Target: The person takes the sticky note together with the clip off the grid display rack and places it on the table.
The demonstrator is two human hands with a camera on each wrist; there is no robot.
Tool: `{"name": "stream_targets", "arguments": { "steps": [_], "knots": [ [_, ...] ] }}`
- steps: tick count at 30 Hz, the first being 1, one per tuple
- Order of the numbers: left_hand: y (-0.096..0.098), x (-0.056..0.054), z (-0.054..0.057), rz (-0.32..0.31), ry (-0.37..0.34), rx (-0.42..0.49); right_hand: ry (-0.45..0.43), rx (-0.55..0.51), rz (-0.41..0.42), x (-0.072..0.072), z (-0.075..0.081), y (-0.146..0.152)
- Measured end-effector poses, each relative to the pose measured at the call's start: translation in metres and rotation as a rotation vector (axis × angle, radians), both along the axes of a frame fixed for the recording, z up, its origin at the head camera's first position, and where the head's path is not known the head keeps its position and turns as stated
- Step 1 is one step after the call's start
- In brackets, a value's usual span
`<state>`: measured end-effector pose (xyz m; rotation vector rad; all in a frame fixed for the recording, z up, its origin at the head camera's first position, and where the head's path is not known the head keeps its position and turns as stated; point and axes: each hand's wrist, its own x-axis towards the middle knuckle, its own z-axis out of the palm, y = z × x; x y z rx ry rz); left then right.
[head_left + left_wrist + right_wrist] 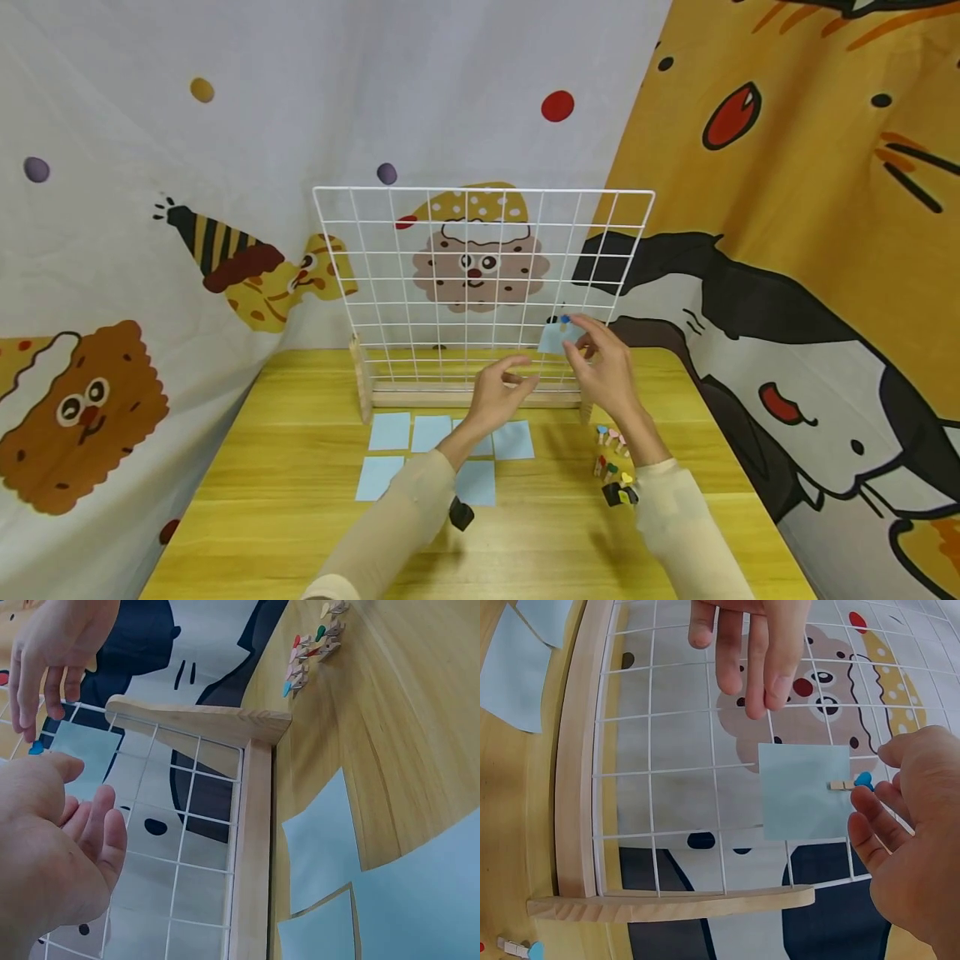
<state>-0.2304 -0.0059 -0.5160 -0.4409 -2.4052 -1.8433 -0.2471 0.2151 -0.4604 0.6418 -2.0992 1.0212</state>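
Observation:
A pale blue paper square hangs at the lower right of the white wire grid. A small wooden clothespin with a blue heart clips its top edge to the wire. Beside the pin is my right hand; thumb and fingers stand apart around the blue heart, pinching nothing. My left hand hovers before the grid, left of the paper, fingers loosely bent and holding nothing. In the left wrist view the left hand is just below the right hand.
Several blue paper squares lie in rows on the wooden table, partly behind the left arm. Several small clothespins with coloured hearts lie near the right forearm. Wooden feet and a wooden bar hold the grid upright before a patterned cloth.

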Motion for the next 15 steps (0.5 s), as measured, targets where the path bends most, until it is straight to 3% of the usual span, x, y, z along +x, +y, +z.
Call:
{"name": "stream_targets", "arguments": {
  "steps": [10, 15],
  "knots": [
    [0.0038, -0.0066, 0.0002, 0.007, -0.008, 0.029, 0.037, 0.020, -0.014, -0.0057, 0.0013, -0.0025],
    [0.0052, -0.0090, 0.0002, 0.008, 0.000, 0.021, 0.013, 0.041, -0.026, -0.0073, 0.0023, -0.0034]
  ]
}}
